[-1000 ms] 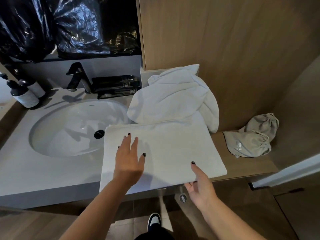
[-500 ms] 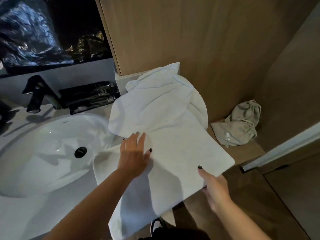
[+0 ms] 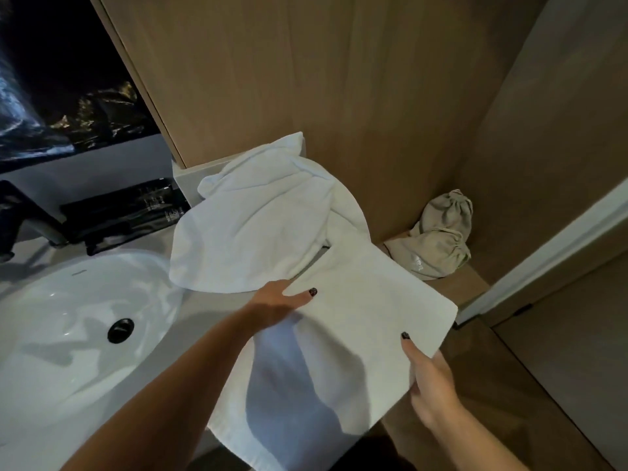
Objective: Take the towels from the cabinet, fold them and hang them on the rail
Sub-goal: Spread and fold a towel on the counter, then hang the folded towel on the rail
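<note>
A folded white towel [image 3: 356,334] is lifted off the counter, tilted, with its near end hanging down past the counter edge. My left hand [image 3: 275,304] grips its left edge, thumb on top and fingers hidden underneath. My right hand [image 3: 428,375] holds its right edge, thumb on top and fingers below. A second white towel [image 3: 258,226] lies crumpled on the counter behind, against the wooden panel. No rail or cabinet interior is in view.
A white sink basin [image 3: 68,328] with a dark drain fills the left. A black faucet [image 3: 20,226] and dark tray [image 3: 125,212] stand behind it. A beige drawstring bag [image 3: 438,239] lies on the wooden ledge at right. A door edge [image 3: 543,253] runs at far right.
The folded towel went from lying flat on the counter to being lifted and pulled toward me. My left hand moved from pressing on top to gripping its left edge. The view swung right.
</note>
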Motion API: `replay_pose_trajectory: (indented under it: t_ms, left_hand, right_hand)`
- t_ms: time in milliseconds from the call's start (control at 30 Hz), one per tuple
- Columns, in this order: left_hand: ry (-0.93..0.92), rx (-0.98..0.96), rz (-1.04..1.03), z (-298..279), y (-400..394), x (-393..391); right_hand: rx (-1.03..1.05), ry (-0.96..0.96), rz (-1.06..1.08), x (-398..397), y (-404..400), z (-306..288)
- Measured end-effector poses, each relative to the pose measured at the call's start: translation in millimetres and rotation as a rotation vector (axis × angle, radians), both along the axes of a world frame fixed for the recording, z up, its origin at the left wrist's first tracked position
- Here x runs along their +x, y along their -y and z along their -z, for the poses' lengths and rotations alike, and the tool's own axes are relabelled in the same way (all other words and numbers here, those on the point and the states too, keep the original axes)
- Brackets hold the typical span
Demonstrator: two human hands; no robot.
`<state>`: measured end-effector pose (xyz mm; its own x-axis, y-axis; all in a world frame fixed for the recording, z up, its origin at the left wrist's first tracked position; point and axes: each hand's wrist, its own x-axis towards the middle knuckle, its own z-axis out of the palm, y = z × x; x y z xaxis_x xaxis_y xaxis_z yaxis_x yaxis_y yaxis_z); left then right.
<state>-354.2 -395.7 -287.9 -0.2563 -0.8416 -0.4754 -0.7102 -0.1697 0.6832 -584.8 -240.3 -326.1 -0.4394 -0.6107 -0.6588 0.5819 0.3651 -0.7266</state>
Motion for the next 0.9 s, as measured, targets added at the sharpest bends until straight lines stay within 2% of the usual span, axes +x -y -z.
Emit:
replay_pose_trajectory:
  t_ms: [100, 200, 333, 533, 667, 900]
  left_hand:
    - [-0.155, 0.042, -0.019, -16, -18, -14]
    - [-0.237, -0.020, -0.032, -32, -39, -36]
    - [-0.382, -0.139, -0.168, -52, -73, -73]
    - [-0.534, -0.409, -0.302, -98, -115, -139]
    - [-0.644, -0.576, -0.311, -150, -127, -175]
    - [-0.758, -0.949, -0.269, -261, -132, -210]
  right_hand:
    - [-0.041, -0.104, -0.063, -26, 6, -14]
    - [-0.122, -0.199, -0.153, -60, 14, -36]
    - [-0.298, -0.357, -0.280, -112, 23, -76]
    - [-0.550, -0.596, -0.418, -186, 35, -166]
    - [-0.721, -0.713, -0.437, -219, 41, -234]
    - [-1.037, -0.780, -0.365, -252, 39, -357]
